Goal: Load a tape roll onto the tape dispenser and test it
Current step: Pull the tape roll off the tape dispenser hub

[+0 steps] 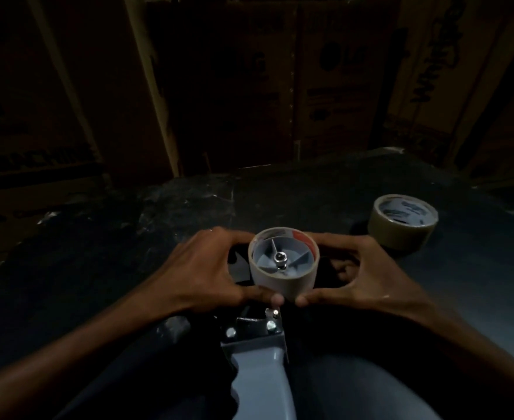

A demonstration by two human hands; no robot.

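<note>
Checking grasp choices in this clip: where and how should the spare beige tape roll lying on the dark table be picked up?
Grip the spare beige tape roll across its outer curved wall, coming from above. It lies flat on the dark table with its open core facing up, apart from both hands, so a thumb inside the core and fingers outside would probably also work.

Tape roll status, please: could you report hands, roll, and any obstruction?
Left hand and right hand grip roll. Roll seated on dispenser hub. Spare roll apart, right. Nothing blocking.

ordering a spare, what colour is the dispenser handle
Grey handle, seen best in the head view, low centre.
</note>
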